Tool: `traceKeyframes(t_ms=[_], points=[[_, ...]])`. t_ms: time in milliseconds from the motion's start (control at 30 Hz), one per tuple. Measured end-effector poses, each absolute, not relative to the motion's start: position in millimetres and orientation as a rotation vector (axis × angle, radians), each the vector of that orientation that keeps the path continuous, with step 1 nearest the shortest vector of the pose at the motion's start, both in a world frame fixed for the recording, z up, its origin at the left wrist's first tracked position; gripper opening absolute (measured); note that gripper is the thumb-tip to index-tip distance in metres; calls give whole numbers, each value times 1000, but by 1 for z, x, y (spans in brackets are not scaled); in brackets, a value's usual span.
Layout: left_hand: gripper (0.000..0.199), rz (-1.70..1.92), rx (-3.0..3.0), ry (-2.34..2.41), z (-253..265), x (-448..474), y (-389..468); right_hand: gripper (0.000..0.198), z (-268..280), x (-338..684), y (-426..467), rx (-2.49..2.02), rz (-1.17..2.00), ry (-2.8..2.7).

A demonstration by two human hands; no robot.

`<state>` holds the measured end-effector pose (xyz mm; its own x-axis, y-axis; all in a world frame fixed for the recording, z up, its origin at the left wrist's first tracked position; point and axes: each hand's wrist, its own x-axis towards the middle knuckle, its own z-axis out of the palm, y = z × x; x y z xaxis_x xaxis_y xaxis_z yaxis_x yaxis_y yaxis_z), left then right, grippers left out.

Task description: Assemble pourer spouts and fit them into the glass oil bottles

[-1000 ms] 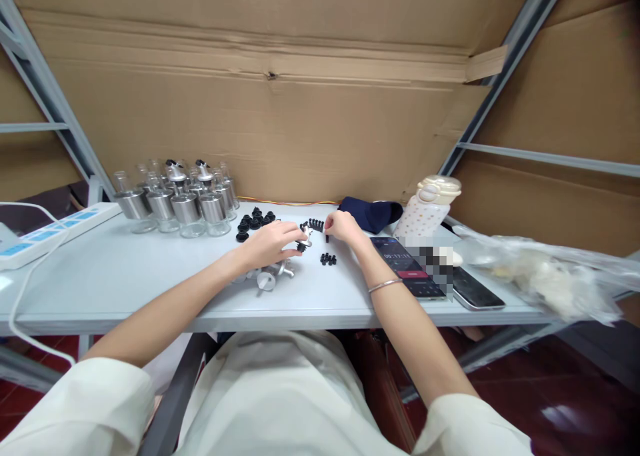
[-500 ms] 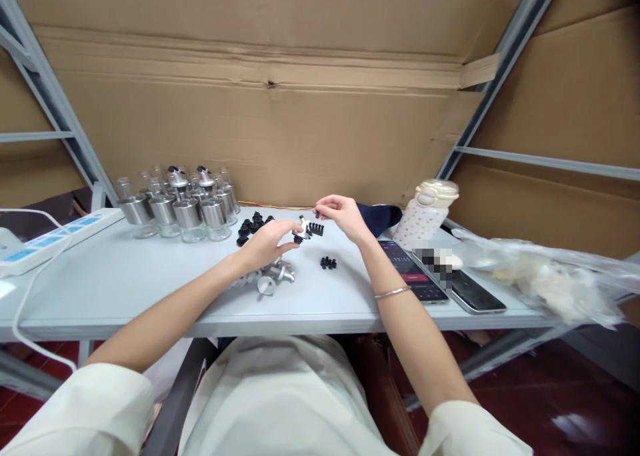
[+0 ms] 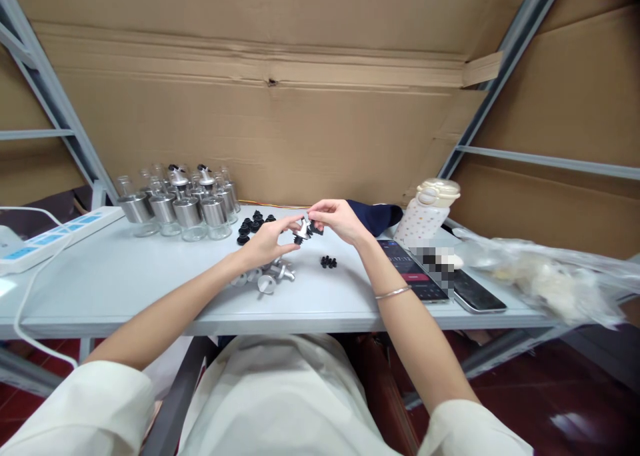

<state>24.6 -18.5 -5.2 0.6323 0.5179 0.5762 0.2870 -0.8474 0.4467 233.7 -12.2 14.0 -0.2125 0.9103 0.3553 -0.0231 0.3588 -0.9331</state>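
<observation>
My left hand (image 3: pixel 267 243) is closed, with thumb and fingers pinching a metal pour spout (image 3: pixel 303 230) that has a black ribbed stopper at its lower end. My right hand (image 3: pixel 343 221) is closed at the top of that spout, its fingertips pinching a small black cap that they mostly hide. Just beyond the spout lies a row of small black caps (image 3: pixel 317 228), partly covered by my right fingers. Below my left hand, several bare metal spouts (image 3: pixel 267 283) lie in a pile. Several black stoppers (image 3: pixel 256 225) sit behind my left hand, and small black parts (image 3: pixel 329 262) lie in front of my right.
Glass bottles with metal sleeves (image 3: pixel 187 213) stand at the back left, two topped with spouts. A power strip (image 3: pixel 60 239) lies at far left. On the right are a dotted drinking bottle (image 3: pixel 423 216), two phones (image 3: pixel 477 291) and a plastic bag (image 3: pixel 545 286). Cardboard (image 3: pixel 300 136) walls the back.
My right hand has moved left with the small black cap, bringing its fingertips up to the spout's top. My left hand keeps its hold on the spout, almost in place.
</observation>
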Motion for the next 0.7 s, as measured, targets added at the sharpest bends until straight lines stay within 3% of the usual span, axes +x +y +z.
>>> traceKeyframes(t_ms=[700], points=[[68,1001,2484,523,-4,22,-20,26,21,236,-20,-865,1176,-1600]])
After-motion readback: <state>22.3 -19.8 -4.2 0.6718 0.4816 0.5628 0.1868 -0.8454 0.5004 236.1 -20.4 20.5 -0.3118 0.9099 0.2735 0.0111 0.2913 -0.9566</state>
